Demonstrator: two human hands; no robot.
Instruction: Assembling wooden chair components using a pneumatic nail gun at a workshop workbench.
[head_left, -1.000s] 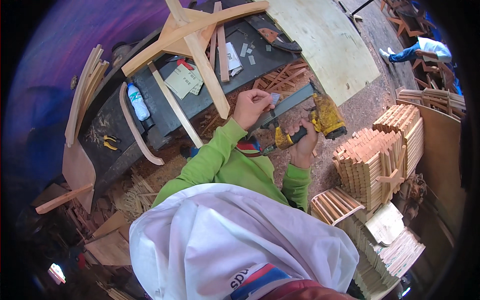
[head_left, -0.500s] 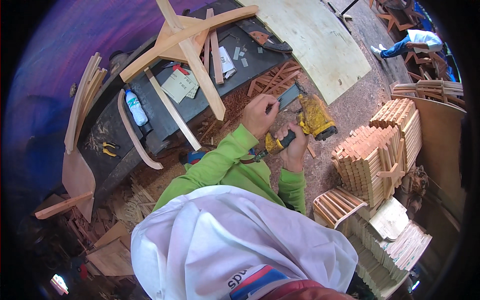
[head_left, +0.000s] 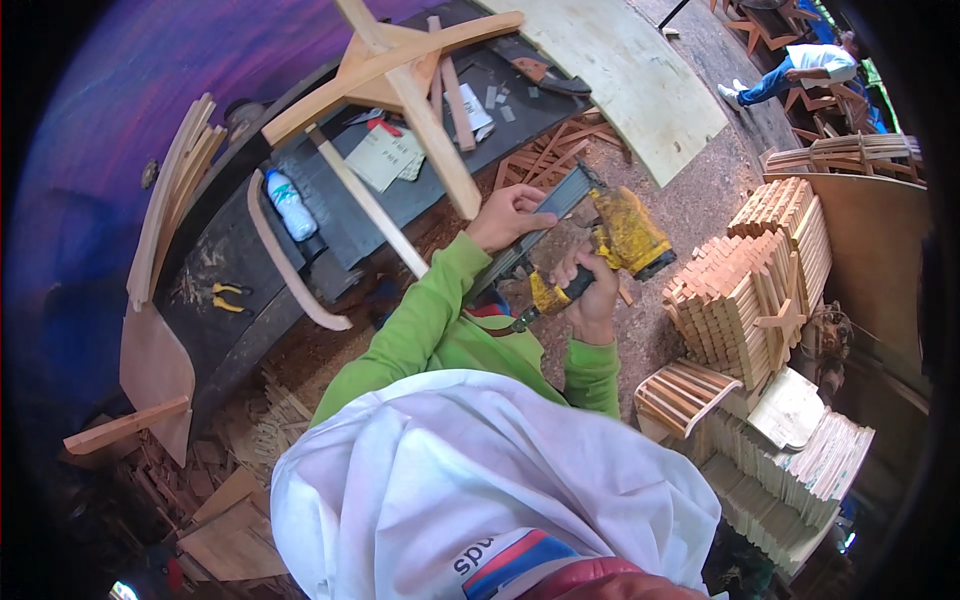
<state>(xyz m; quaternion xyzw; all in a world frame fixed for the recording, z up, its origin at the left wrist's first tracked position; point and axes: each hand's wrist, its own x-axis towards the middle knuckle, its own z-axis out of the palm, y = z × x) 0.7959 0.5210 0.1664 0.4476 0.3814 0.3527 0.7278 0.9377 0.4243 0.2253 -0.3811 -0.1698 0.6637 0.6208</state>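
Observation:
A yellow nail gun (head_left: 628,232) with a long grey magazine (head_left: 560,200) is held in front of me over the sawdust floor. My right hand (head_left: 592,290) is wrapped round its black and yellow handle. My left hand (head_left: 508,215) grips the magazine near its middle. Both arms wear green sleeves. Just beyond my left hand, a pale wooden chair frame (head_left: 400,70) lies on a dark workbench (head_left: 250,250), one leg (head_left: 365,200) slanting down toward me.
On the bench lie a plastic bottle (head_left: 290,202), yellow pliers (head_left: 228,297), papers (head_left: 385,155) and a curved wooden piece (head_left: 285,265). Stacks of wooden slats (head_left: 745,280) stand to my right, a plywood sheet (head_left: 620,70) ahead. Another person (head_left: 790,70) is far right.
Both hands stay on the nail gun. The tool has tilted and shifted a little, and my left hand has moved slightly along the magazine.

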